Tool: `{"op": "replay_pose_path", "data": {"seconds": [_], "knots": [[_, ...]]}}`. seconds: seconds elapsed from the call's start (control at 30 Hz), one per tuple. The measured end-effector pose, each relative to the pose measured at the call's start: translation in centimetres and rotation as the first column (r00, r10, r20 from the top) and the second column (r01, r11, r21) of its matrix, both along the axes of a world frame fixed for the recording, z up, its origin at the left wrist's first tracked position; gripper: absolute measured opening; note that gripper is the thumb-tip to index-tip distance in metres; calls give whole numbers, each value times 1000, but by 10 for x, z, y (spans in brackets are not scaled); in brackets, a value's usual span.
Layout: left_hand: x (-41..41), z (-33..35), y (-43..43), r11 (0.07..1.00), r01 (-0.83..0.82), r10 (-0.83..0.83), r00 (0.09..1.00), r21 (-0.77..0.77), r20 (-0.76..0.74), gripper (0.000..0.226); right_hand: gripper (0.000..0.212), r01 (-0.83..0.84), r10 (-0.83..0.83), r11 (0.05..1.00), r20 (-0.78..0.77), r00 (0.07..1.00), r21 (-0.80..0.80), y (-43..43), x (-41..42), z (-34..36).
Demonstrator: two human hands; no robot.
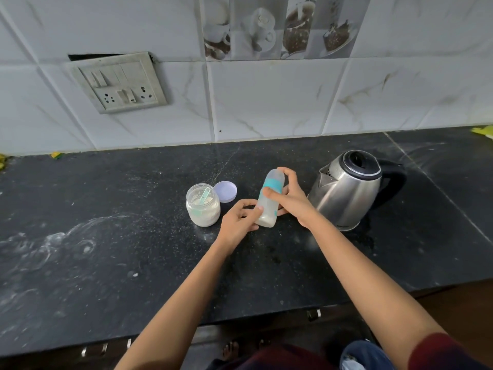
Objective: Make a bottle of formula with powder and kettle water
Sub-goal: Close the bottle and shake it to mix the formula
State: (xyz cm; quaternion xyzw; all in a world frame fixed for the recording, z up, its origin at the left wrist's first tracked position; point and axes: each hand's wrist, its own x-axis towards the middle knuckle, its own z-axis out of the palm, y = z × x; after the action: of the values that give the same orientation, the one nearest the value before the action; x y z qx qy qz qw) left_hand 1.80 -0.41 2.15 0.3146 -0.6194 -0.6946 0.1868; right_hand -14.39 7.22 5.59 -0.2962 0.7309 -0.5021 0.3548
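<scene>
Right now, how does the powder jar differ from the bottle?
The jar is short and wide; the bottle is tall and slim. The jar stands open, its lid beside it and a scoop inside; the bottle is capped and tilted, held by the left hand and right hand. Both are see-through with white contents.

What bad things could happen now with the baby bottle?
The baby bottle is tilted, with the right hand around its teal collar; if the top is not tight, the milky liquid could leak. The powder jar stands open close to the left hand, with its lid off, so a bump might spill powder.
</scene>
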Motion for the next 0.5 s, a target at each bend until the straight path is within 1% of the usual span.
{"op": "replay_pose_path", "data": {"seconds": [0.07, 0.1, 0.13, 0.2, 0.27, 0.33, 0.4, 0.43, 0.5], "knots": [[-1, 1, 1, 999, 38, -39, 999, 37, 20, 30, 69, -68, 72, 997, -74, 995, 48, -1, -1, 2], [-1, 1, 2, 996, 51, -52, 999, 71, 16, 30, 70, -89, 94, 994, -75, 993, 65, -1, -3, 2], [-1, 1, 3, 991, 58, -58, 998, 117, -3, 30, 70, -94, 97, 993, -39, 995, 68, 1, -6, 3], [1, 2, 5, 976, 66, -53, 997, 209, -64, 29, 73, -102, 95, 994, 140, 986, 40, 5, -11, 3], [1, 4, 7, 960, 84, -57, 993, 269, -105, 28, 79, -145, 142, 989, 293, 946, -12, 9, -13, 3], [-2, 6, 8, 954, 94, -66, 992, 283, -107, 27, 81, -139, 149, 989, 342, 928, -55, 8, -14, 4], [-8, 9, 8, 963, 60, -38, 995, 264, -87, 29, 79, -37, 72, 993, 343, 936, -108, 4, -14, 6], [-11, 10, 7, 968, 17, 3, 997, 251, -80, 29, 76, 56, -3, 989, 355, 935, -138, 1, -14, 7], [-16, 12, 2, 970, -103, 119, 991, 220, -59, 29, 72, 271, -160, 942, 445, 881, -199, -4, -15, 3]]}}
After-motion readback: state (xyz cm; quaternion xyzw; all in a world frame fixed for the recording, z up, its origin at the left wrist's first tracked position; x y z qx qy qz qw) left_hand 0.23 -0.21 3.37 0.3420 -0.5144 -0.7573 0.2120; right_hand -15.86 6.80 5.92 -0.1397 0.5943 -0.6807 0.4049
